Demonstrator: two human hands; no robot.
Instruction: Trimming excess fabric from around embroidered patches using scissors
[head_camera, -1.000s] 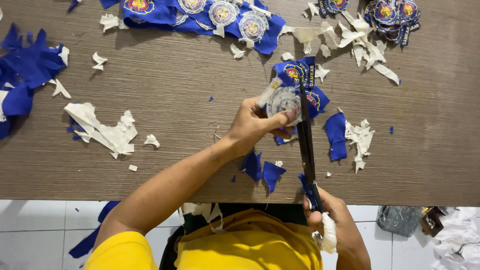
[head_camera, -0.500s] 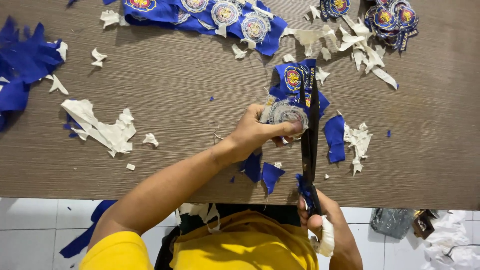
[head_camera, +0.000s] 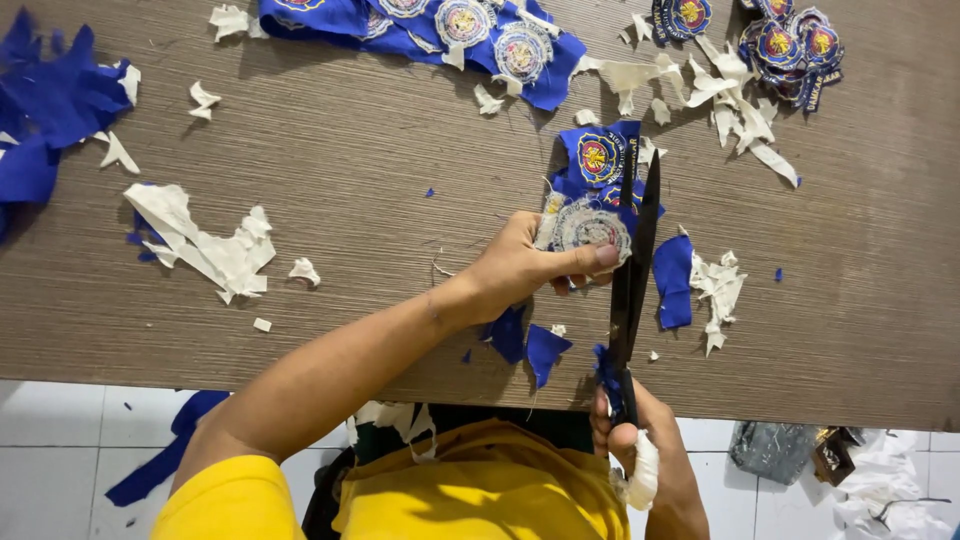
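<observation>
- Patch (head_camera: 590, 226), round and embroidered, seen from its pale backing side, held above the brown wood-grain table (head_camera: 380, 180); blue fabric still hangs from its far edge, so the trimming appears unfinished.
- Left hand (head_camera: 520, 268): fingers closed on the patch, thumb pressed along its near edge, apparently to keep the rim taut and turned toward the blades.
- Scissors (head_camera: 632, 270), black and long-bladed, point away from the body with blades slightly parted against the patch's right edge.
- Right hand (head_camera: 640, 455): fingers closed through the scissor handles at the table's near edge; a white wrapping covers one finger.
- Blue offcuts (head_camera: 528, 340) and white backing scraps (head_camera: 718, 285) lie just beside the hands, probably where they fall from the cut.
- Uncut strip of blue cloth bearing further emblems (head_camera: 470, 30) lies along the far edge.
- Finished round patches (head_camera: 790, 45) are piled at the far right, well apart from the waste.
</observation>
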